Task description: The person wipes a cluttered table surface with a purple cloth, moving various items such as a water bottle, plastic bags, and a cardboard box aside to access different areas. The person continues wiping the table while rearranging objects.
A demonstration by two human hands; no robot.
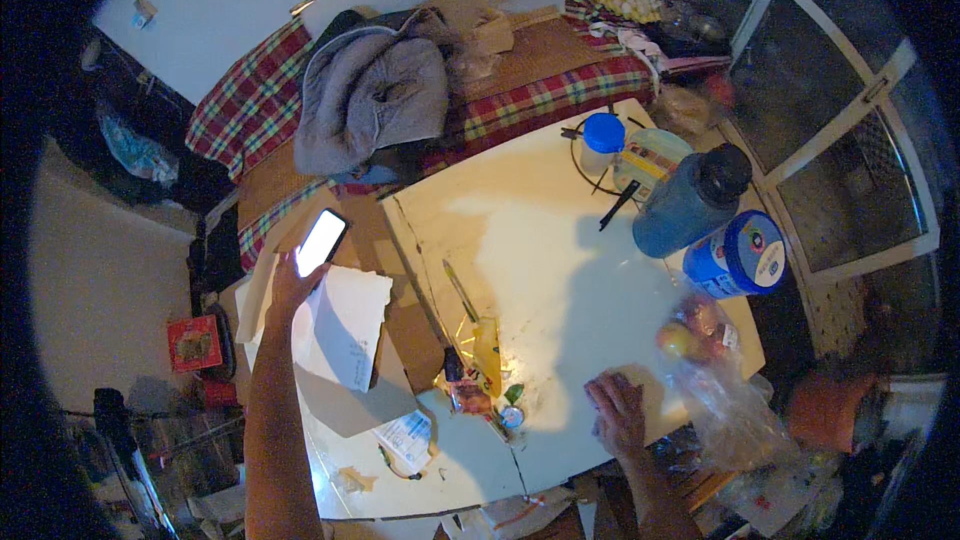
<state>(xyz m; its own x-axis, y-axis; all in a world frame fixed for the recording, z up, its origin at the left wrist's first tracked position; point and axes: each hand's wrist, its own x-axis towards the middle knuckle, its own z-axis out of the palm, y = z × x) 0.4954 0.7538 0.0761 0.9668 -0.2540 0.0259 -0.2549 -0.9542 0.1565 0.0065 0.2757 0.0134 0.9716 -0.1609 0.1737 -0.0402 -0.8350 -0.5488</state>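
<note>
My left hand holds a smartphone with a bright, washed-out screen, above sheets of paper and cardboard at the table's left side. Just below the phone lies a white torn-edged sheet with some writing on it. My right hand rests on the white tabletop near its front edge, fingers bent; its underside is hidden. Between the hands are a yellow packet, a small bottle with a black cap, a green leaf and a small round item. A pen lies farther up.
At the right stand a large blue-grey bottle, a blue tub and a blue-capped jar. Fruit and a clear plastic bag lie near the right edge. Behind the table, a grey blanket covers part of a plaid-edged bench.
</note>
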